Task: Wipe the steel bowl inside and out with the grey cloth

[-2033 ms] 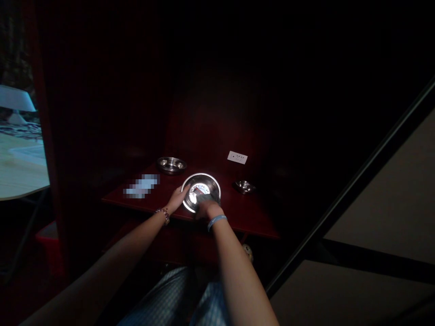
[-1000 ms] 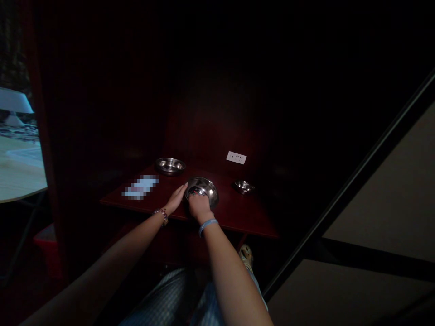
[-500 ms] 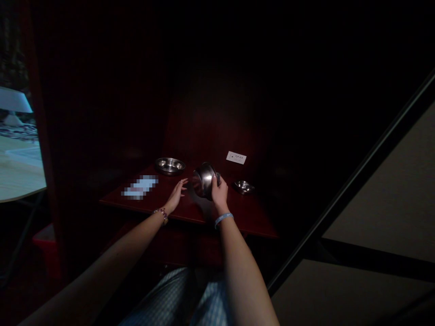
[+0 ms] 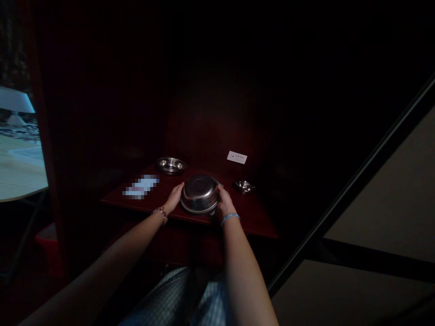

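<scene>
A round stainless steel bowl (image 4: 200, 192) is turned upside down over the front part of the dark red table, its base facing up. My left hand (image 4: 174, 198) grips the rim on its left side. On the right side, my right hand (image 4: 224, 202) is closed on the rim. A small shiny bit shows below the rim beside my right fingers, too dark to make out. Whether the bowl touches the tabletop, I cannot tell. Behind it to the left lies a wide, shallow steel dish (image 4: 171, 166). A small steel bowl (image 4: 244, 186) stands to the right.
A pale blurred-out flat item (image 4: 140, 187) lies on the table's left part. The tabletop (image 4: 251, 222) ends close to my knees. A white socket plate (image 4: 237, 157) is on the back wall. At far left are a light-coloured table (image 4: 20, 174) and a red bin (image 4: 50, 249).
The steel bowl was tilted on its side in my right hand and is now turned face down. My left hand, open and apart from it before, has taken hold of its left rim.
</scene>
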Demonstrator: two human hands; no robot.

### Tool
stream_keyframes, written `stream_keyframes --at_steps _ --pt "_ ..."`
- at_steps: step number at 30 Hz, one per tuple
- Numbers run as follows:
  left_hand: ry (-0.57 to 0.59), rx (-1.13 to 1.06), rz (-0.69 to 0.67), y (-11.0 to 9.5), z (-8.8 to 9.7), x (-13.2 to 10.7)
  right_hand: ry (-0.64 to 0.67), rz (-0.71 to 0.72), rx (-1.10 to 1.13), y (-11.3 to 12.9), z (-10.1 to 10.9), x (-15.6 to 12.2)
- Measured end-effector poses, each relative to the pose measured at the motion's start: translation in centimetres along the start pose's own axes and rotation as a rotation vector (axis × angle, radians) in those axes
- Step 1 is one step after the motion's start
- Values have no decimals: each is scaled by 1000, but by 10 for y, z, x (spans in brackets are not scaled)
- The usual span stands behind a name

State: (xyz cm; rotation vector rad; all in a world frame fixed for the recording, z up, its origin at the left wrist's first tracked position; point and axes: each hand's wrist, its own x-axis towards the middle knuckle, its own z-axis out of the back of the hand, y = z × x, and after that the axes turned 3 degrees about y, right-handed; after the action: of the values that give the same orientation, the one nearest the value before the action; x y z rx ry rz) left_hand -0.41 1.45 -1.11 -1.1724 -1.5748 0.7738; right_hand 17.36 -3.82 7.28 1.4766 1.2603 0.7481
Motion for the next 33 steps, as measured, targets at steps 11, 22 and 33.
stream_keyframes --at_steps 11,22,33 --pt "-98 -176 35 -1 4 2 -15 185 -248 -7 6 -2" --pt "-136 -79 23 4 4 3 -337 471 -675 12 17 -6" --pt "-113 29 -12 1 3 1 -235 549 -683 13 13 -12"
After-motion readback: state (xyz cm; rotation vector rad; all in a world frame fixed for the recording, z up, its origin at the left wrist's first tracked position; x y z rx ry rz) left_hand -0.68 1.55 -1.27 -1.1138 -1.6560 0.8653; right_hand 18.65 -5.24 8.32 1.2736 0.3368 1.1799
